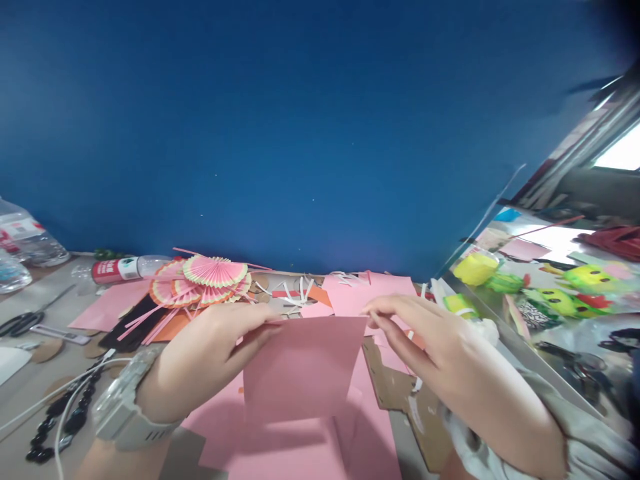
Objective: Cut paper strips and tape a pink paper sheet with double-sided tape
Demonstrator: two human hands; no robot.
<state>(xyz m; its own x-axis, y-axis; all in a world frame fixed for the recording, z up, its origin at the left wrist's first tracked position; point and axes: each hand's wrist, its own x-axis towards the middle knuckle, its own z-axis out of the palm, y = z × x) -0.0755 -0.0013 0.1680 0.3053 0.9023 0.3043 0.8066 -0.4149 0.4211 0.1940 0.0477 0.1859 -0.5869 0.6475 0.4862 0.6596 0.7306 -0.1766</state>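
A pink sheet of paper (305, 370) stands raised in front of me, its upper edge level between both hands. My left hand (215, 350) has its fingers closed at the sheet's upper left corner. At the upper right corner, the thumb and fingers of my right hand (430, 340) pinch the paper. Below it, more pink paper (295, 453) lies on the table, partly in the raised sheet's shadow. A watch with a pale strap (133, 407) is on my left wrist.
Pink pleated paper fans (215, 277) and a bottle (117, 268) lie at the back left. Scissors (23, 323), a cutter (60, 334) and black beads (65, 413) are farther left. Brown cardboard (400, 393) sits right. A blue partition (300, 133) rises behind; yellow-green plush toys (555, 300) lie beyond its side.
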